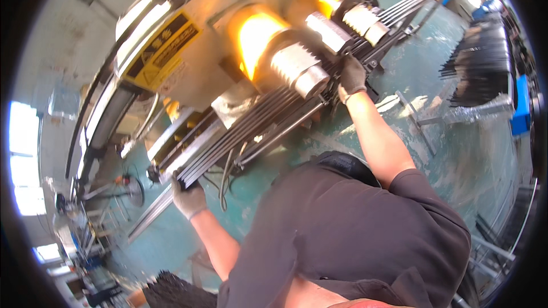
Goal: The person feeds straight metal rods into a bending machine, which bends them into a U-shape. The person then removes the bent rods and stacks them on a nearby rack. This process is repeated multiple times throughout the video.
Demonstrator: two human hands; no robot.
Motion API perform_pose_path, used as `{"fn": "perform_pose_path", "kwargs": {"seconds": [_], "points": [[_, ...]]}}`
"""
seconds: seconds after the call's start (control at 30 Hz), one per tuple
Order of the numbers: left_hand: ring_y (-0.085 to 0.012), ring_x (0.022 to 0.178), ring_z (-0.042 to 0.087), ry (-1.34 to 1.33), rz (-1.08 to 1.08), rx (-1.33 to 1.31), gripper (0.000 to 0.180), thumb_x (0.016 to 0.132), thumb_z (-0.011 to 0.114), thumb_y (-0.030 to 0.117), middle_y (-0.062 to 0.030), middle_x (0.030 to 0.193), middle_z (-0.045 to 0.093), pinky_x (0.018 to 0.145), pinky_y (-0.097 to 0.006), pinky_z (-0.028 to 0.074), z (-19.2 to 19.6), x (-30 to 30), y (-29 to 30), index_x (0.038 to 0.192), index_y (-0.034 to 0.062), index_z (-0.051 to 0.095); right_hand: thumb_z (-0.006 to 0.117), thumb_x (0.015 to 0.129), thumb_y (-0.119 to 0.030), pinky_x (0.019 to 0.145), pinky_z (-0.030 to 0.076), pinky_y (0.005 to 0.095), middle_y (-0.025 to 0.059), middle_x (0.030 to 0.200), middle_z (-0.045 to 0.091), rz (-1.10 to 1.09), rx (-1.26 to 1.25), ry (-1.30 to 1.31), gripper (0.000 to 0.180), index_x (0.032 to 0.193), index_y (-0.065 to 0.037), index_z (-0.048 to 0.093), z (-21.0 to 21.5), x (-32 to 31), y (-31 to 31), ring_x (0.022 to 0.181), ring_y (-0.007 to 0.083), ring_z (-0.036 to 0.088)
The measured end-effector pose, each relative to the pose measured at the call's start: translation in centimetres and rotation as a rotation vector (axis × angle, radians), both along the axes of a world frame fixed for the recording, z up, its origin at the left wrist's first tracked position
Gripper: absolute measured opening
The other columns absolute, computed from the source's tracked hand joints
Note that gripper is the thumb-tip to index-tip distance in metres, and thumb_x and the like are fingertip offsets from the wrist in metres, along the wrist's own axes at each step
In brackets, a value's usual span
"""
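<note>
A bundle of long, thin metal bars (242,132) slants across the front of a large machine (211,51), from lower left to upper right. My left hand (189,195), in a light knit glove, closes round the bars toward their lower left end. The bars stick out past it. My right hand (353,76), in a glove that looks darker, curls at the near side of the same bars farther up, below a silvery ribbed cylinder (299,68). Its fingertips are partly hidden among the dark metal parts there.
Two glossy yellow cylinders (257,37) stick out of the machine above the bars. A yellow and black warning label (162,51) is on its casing. Several dark rods (479,60) lie stacked at the right, beside a blue panel (522,105). A round fan (133,190) stands far left on the green floor (268,179).
</note>
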State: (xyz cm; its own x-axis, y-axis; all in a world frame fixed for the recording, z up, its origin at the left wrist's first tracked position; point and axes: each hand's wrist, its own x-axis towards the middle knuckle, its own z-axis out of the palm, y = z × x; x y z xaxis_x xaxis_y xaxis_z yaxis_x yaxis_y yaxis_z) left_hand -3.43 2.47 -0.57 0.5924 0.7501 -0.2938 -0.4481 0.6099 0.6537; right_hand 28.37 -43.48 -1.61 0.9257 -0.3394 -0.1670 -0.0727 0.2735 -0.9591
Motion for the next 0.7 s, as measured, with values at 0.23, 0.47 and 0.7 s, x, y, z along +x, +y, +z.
{"fn": "perform_pose_path", "kwargs": {"seconds": [0.23,0.47,0.7], "points": [[-0.0297,0.116,0.067,-0.093,-0.06,-0.077,0.029,0.104,0.064,0.029,-0.0123,0.12,0.072,0.108,-0.047,0.052,-1.4,3.3,-4.5,0.116,0.0025,0.07,0.056,0.109,-0.046,0.093,0.05,0.0314,0.0065,0.115,0.071,0.023,0.157,0.058,0.053,0.126,0.002,0.07,2.2,-2.1,-0.2,0.102,0.0156,0.063],[-0.0317,0.123,0.062,-0.124,-0.121,-0.233,0.031,0.102,0.069,0.022,-0.0133,0.125,0.069,0.113,-0.05,0.047,-0.2,6.4,-10.3,0.124,0.0014,0.066,0.043,0.095,0.01,0.096,0.055,0.037,0.0199,0.122,0.07,0.175,-1.33,-0.286,0.047,0.138,-0.003,0.058,-1.0,-1.8,-3.8,0.112,0.0345,0.069],[-0.0354,0.125,0.062,-0.065,0.142,-0.14,0.04,0.11,0.05,0.026,-0.0197,0.13,0.068,0.115,-0.055,0.046,1.0,2.4,-5.2,0.13,-0.0058,0.062,0.043,0.106,-0.009,0.115,0.046,0.0427,0.027,0.147,0.057,0.217,-1.478,-0.356,0.048,0.151,0.007,0.046,-4.5,-3.1,-8.0,0.134,0.0397,0.058]]}}
